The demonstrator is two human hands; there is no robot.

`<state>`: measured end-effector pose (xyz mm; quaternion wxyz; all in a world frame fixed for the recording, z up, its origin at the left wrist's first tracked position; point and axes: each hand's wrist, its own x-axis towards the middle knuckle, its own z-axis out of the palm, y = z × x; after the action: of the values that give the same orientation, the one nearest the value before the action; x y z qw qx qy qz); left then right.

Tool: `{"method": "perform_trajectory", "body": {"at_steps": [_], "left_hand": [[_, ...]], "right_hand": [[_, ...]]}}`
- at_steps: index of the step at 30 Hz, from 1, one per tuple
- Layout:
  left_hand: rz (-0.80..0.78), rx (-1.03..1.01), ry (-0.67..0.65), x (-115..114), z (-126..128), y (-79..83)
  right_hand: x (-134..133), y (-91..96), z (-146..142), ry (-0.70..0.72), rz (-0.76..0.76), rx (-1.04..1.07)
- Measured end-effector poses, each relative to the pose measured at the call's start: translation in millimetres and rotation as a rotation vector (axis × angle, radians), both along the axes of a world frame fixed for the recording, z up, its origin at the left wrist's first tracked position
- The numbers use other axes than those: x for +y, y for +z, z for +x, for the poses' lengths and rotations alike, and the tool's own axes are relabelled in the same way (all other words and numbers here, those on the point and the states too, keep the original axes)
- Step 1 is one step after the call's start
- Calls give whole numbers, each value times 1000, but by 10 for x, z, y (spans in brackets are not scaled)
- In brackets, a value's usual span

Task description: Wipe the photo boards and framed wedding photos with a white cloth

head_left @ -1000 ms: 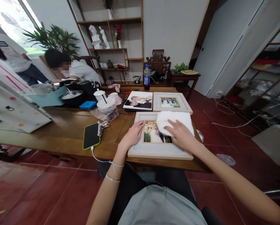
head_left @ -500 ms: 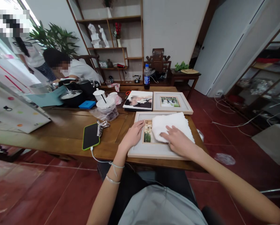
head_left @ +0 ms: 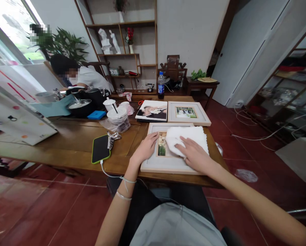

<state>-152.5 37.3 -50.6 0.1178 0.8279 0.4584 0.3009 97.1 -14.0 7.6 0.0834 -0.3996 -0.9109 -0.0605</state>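
Note:
A light wooden picture frame with a pale mat lies flat at the table's front edge. Across its photo, a folded white cloth covers the middle and right, leaving the photo's left strip showing. My right hand presses the cloth down with bent fingers; part of its grip is hidden from above. On the frame's left side rests my left hand, fingers stretched out flat and holding nothing. Just behind lies a second framed photo, beside a photo book.
Left of the frame are a phone on a charging cable, a bagged lidded cup and a blue box. A bottle stands at the back. A person leans over the table's far left, near black pots.
My right hand and the cloth have shifted slightly, the cloth's far right corner drawing in. My left hand stays on the frame. The standing person at far left has moved behind the plant.

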Motion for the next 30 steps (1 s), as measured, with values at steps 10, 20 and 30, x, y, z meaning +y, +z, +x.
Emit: {"method": "perform_trajectory", "body": {"at_steps": [10,20,30], "left_hand": [[-2,-17,4,-30,24,49],[-17,-3,22,-43,37,53],[-15,7,4,-38,22,68]], "right_hand": [[681,20,-135,-76,70,-112],[-595,298,-247,218,-165,-109],[-212,13,-86,168,-128,-38]]}}
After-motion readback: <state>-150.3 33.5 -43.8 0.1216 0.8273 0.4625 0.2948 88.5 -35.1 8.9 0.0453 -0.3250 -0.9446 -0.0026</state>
